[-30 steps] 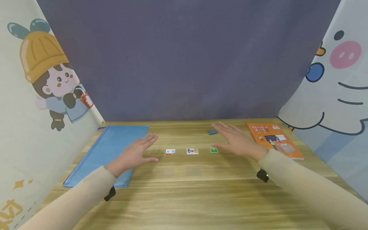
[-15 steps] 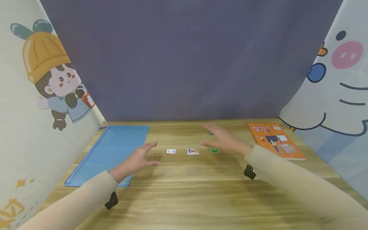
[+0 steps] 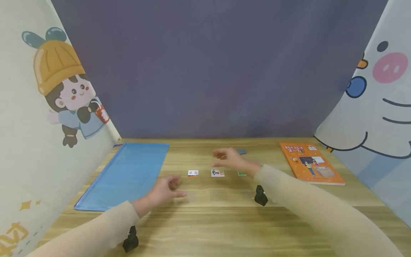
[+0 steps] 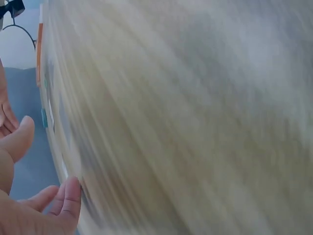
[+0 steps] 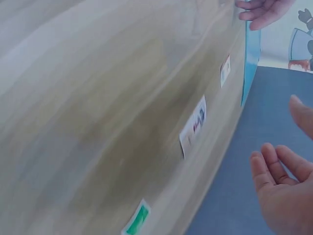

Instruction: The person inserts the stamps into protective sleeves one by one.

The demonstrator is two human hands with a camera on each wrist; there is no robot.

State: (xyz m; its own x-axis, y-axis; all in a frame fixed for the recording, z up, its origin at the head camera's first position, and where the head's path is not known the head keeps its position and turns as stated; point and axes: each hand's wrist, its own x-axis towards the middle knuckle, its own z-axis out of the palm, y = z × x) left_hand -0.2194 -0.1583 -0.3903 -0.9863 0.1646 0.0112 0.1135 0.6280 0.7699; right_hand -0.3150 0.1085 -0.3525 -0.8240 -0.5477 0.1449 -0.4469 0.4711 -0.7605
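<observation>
Three small cards lie in a row on the wooden table [image 3: 224,221]: a white and red one [image 3: 193,172], a picture card [image 3: 217,173] and a green one [image 3: 241,173], which my right wrist partly hides. My right hand [image 3: 219,159] hovers just above the picture card with its fingers relaxed, holding nothing. My left hand [image 3: 173,187] floats left of the cards, fingers loosely bent and empty. In the right wrist view the green card [image 5: 138,219], the picture card [image 5: 193,126] and the right hand [image 5: 281,191] show. The left wrist view is blurred.
A blue zip folder [image 3: 128,175] lies flat at the left. An orange book [image 3: 309,162] lies at the right. A small grey-blue block [image 3: 242,151] sits behind my right hand. Cartoon-printed curtains close both sides and a dark cloth the back.
My right hand has swung left from near the grey block to above the picture card. My left hand has drawn back towards me and its fingers have bent.
</observation>
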